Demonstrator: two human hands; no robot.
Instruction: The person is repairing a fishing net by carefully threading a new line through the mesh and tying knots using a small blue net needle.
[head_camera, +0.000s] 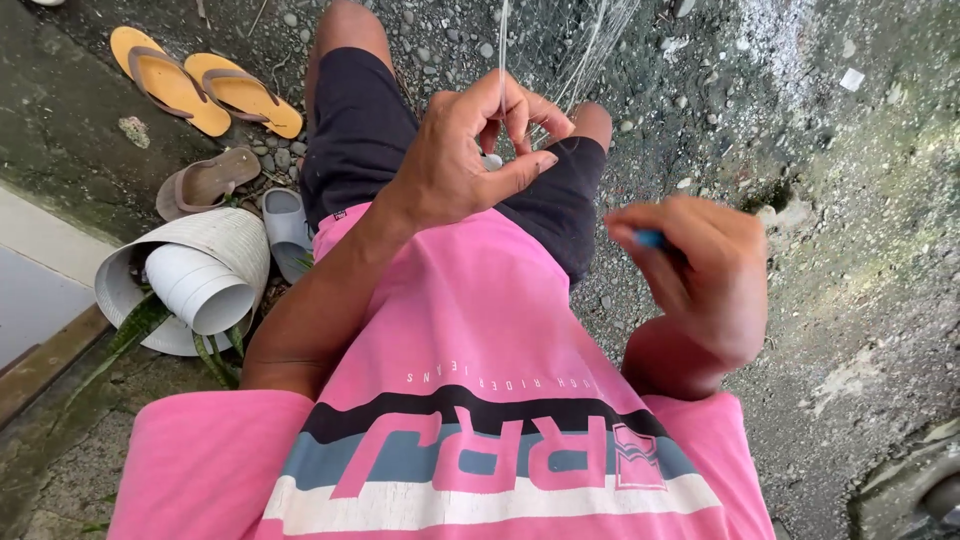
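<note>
Netting strands (590, 45) of thin clear line are running up out of frame above the knees; the mesh is hard to make out against the gravel ground (700, 120). Left hand (470, 155) is pinching one strand between thumb and fingertips. Right hand (700, 275), blurred, is gripping a small blue tool (650, 239), mostly hidden by its fingers. Yellow sandals (200, 90) are lying nearby.

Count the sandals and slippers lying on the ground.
4: two yellow sandals top left, a brown sandal below them, a grey slipper beside the leg. Others may be hidden.
</note>
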